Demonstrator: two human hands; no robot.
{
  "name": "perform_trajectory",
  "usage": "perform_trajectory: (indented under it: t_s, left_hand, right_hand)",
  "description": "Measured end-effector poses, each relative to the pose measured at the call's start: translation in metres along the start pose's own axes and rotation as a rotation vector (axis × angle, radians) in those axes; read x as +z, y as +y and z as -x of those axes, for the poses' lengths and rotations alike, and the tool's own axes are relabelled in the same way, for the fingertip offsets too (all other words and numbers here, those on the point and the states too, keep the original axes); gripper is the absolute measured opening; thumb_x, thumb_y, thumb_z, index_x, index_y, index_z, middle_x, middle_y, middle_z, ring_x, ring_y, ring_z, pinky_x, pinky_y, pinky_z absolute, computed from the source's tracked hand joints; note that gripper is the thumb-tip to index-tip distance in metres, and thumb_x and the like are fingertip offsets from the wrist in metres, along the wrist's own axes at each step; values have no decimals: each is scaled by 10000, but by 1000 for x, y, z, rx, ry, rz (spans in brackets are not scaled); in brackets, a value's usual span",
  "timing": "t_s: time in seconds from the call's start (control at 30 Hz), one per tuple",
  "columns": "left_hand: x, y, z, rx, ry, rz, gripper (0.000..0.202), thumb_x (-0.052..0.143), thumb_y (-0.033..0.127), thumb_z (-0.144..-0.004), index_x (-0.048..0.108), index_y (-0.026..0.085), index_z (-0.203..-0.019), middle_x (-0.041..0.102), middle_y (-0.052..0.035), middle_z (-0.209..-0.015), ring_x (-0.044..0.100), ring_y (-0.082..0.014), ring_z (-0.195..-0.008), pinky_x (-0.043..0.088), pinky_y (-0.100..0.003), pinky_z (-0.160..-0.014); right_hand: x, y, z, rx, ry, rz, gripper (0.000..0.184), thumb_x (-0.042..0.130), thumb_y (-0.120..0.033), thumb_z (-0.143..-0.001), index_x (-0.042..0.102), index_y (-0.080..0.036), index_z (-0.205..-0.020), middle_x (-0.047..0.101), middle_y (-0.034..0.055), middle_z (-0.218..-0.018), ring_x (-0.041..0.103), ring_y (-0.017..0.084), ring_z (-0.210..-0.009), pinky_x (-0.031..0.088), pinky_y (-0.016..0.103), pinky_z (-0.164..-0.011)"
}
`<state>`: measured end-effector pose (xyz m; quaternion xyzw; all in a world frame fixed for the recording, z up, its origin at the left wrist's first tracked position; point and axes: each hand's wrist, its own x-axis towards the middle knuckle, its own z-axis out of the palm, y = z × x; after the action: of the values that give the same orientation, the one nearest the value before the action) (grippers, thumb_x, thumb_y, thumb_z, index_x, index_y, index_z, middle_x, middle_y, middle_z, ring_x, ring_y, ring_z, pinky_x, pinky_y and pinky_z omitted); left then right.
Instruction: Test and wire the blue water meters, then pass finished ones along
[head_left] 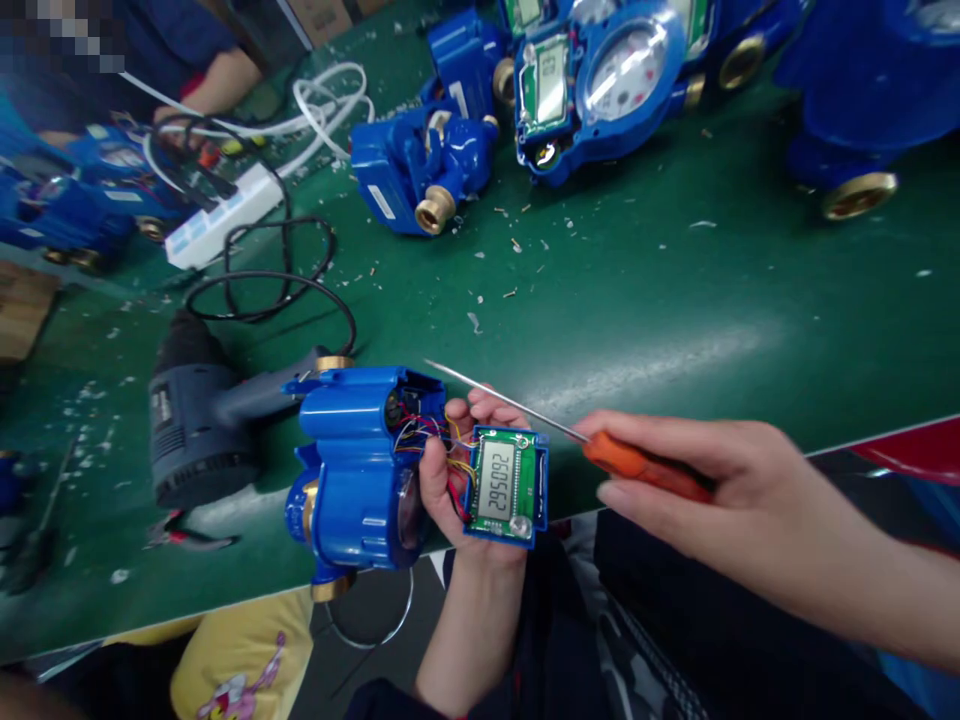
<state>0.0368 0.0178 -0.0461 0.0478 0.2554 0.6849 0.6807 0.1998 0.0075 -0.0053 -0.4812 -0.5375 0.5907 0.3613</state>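
Observation:
In my left hand (439, 480) is a display module (499, 482), a green circuit board with a lit number screen in a blue frame. Thin red, yellow and white wires (420, 430) run from it into the open housing of a blue water meter (349, 450), which lies on its side at the table edge with brass fittings. My right hand (697, 480) grips the orange handle of a screwdriver (637, 465). Its metal shaft points left, passing above the module and the fingertips of my left hand; whether it touches them I cannot tell.
A grey heat gun (202, 420) and pliers (191, 535) lie left of the meter. Behind are a white power strip (225, 215), looped cables, and several blue meters (420, 165). Small scraps dot the green table (600, 290). Another person's arm (221, 85) is at the far left.

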Motion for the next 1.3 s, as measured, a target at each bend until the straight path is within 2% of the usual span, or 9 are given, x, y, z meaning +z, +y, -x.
perform_trajectory:
  t_s: [0.13, 0.27, 0.4, 0.57, 0.7, 0.83, 0.93, 1.07, 1.3]
  left_hand:
    - [-2, 0, 1, 10, -44, -1, 157, 559, 381, -810, 624, 257, -882, 585, 24, -924, 590, -58, -876, 442, -150, -898]
    - [-3, -2, 2, 100, -66, -78, 214, 520, 431, -840, 638, 266, -912, 605, 25, -1028, 577, -97, -1002, 439, -227, -972]
    - [-1, 0, 3, 194, -43, -240, 200, 534, 433, -834, 643, 294, -926, 575, 21, -1137, 543, -133, -1075, 449, -261, -962]
    - [2, 4, 3, 237, -115, -247, 138, 570, 362, -822, 620, 243, -872, 532, 9, -973, 545, -117, -918, 472, -244, -892]
    - [5, 5, 2, 245, -103, -241, 107, 573, 344, -822, 608, 244, -839, 503, 7, -933, 530, -113, -877, 471, -230, -872]
    - [5, 5, 1, 244, -140, -199, 120, 533, 307, -845, 607, 214, -832, 481, 3, -913, 526, -104, -880, 459, -220, -899]
    - [4, 6, 1, 243, -132, -199, 122, 520, 306, -845, 607, 222, -834, 479, 4, -910, 525, -101, -880, 454, -209, -897]
    - [3, 6, 1, 242, -112, -232, 133, 508, 334, -846, 604, 243, -830, 490, 4, -936, 529, -112, -906, 438, -223, -924]
    - [3, 5, -3, 219, -38, -251, 107, 544, 329, -822, 593, 239, -790, 487, 1, -895, 522, -112, -848, 445, -225, -855]
  right_hand:
    - [35, 3, -22, -44, -27, -234, 415, 638, -215, -801, 600, -270, -1210, 647, -8, -1150, 608, 184, -1073, 506, 336, -948]
    - [48, 13, -16, 20, -57, -330, 666, 694, -214, -733, 419, -274, -1337, 480, 31, -1388, 487, 196, -1242, 439, 355, -1025]
    - [52, 17, -17, 32, -70, -224, 788, 659, -151, -688, 302, -270, -1379, 409, 68, -1431, 425, 224, -1296, 399, 406, -1058]
    - [49, 17, -35, 14, -137, -60, 856, 651, -148, -652, 235, -173, -1399, 488, 117, -1314, 540, 228, -1147, 444, 411, -1000]
    - [42, 14, -44, -96, -195, 257, 976, 720, -162, -606, 211, -143, -1439, 444, 139, -1313, 470, 269, -1207, 417, 427, -1015]
    - [42, 7, -48, -163, -256, 445, 1006, 753, -187, -623, 195, -169, -1460, 429, 129, -1250, 500, 285, -1144, 473, 425, -942]
    - [45, 3, -49, -157, -262, 477, 1010, 742, -174, -609, 197, -165, -1459, 431, 123, -1200, 544, 272, -1048, 516, 402, -862]
    - [47, 1, -50, -135, -253, 495, 1016, 705, -154, -577, 194, -104, -1455, 430, 147, -1180, 538, 300, -1043, 510, 451, -877]
    - [40, 8, -45, -93, -186, 229, 853, 627, -180, -653, 271, -155, -1428, 438, 129, -1251, 494, 241, -1145, 429, 421, -1015]
